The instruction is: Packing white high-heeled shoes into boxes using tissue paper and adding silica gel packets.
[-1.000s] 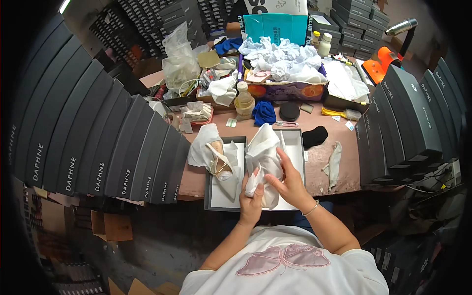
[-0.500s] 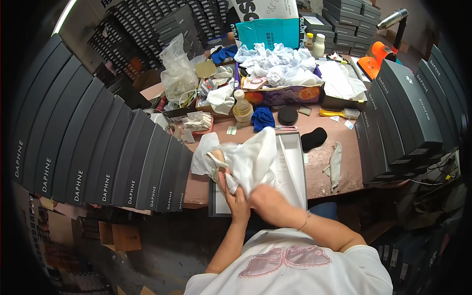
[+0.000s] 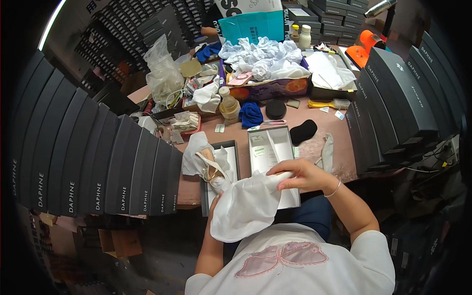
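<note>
A light strappy sandal with a beige insole and a metal buckle lies tilted on white tissue paper, over a dark shoe box. My left hand is beside the sandal's near end. The sheet hides its fingers, so its grip does not show. My right hand is closed, pinching a gathered corner of a large white tissue sheet between thumb and fingers. This sheet hangs toward my body, covering part of a second grey box part with a white inside.
Stacks of dark shoe boxes flank me on the left and right. Behind are a carton of crumpled paper, a bottle, a blue cloth, a round black tin, a black pad and a yellow-handled brush.
My right hand has moved right, drawing the white tissue sheet down toward me and off the boxes. The sandal and both box parts show more now. The whole view has shifted slightly.
</note>
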Demonstrator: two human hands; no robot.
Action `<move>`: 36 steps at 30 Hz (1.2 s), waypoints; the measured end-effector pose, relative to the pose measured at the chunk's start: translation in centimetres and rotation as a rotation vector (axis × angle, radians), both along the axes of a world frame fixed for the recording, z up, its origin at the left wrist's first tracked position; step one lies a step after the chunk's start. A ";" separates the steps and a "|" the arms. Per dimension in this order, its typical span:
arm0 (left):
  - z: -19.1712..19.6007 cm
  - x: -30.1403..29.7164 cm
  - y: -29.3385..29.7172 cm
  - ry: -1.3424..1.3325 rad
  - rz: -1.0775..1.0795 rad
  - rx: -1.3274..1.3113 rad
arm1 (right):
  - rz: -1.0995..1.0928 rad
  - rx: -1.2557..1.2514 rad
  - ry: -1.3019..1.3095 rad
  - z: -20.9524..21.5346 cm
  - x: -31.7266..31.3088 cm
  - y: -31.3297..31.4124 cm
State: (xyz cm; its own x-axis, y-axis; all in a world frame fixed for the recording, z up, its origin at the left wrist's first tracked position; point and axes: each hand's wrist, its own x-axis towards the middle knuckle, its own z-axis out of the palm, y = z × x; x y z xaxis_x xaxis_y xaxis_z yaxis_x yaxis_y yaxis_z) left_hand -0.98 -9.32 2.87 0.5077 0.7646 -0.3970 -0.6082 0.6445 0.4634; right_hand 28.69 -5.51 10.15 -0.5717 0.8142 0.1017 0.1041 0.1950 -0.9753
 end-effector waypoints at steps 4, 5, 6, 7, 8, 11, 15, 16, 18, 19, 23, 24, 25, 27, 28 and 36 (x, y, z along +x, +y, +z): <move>-2.2 -0.2 -0.9 0.118 0.234 -0.017 | -0.215 -0.059 -0.016 -2.5 0.1 -2.8; -3.8 -0.5 -0.7 0.188 0.332 0.028 | -0.323 -0.105 0.034 -3.9 0.8 -3.3; -5.1 -0.9 -0.7 0.259 0.428 0.073 | -0.431 -0.151 0.083 -5.1 1.6 -3.6; -3.7 -0.3 -0.4 0.195 0.450 0.078 | -0.541 -0.284 0.142 -6.0 2.7 -3.3; -0.4 1.0 0.2 0.122 0.471 0.087 | -0.615 -0.378 0.230 -8.3 5.0 -2.3; 7.0 4.7 2.8 -0.011 0.467 0.080 | -0.467 -0.468 0.448 -7.9 5.7 -1.7; 3.7 8.4 6.0 -0.323 0.503 0.051 | -0.245 -0.691 0.620 -8.1 -0.2 -1.6; 4.1 8.2 6.8 -0.483 0.433 0.051 | -0.281 -0.550 0.544 -8.6 -0.1 -1.3; 4.8 6.9 8.7 -0.733 0.237 0.114 | -0.352 -0.297 0.384 -9.8 0.1 -1.4; 5.3 6.0 9.9 -0.825 0.105 0.192 | -0.306 -0.337 0.387 -10.3 -0.2 -1.5; 11.2 7.9 8.4 -1.163 -0.090 0.098 | -0.160 -0.214 0.290 -10.1 -3.5 -0.7; 10.8 8.2 8.7 -1.219 -0.144 0.159 | -0.151 -0.142 0.244 -9.6 -4.5 -0.3; 10.7 8.7 8.6 -1.255 -0.134 0.155 | -0.145 -0.071 0.199 -9.1 -5.5 0.1; 10.2 9.7 8.3 -1.329 -0.119 0.139 | -0.216 0.019 0.175 -9.4 -7.8 0.1; 9.9 9.8 8.2 -1.312 -0.029 0.126 | -0.270 0.038 0.199 -9.6 -8.4 0.0; 9.6 8.8 6.3 -1.375 -0.123 0.113 | -0.737 0.443 0.254 -7.3 -8.4 1.2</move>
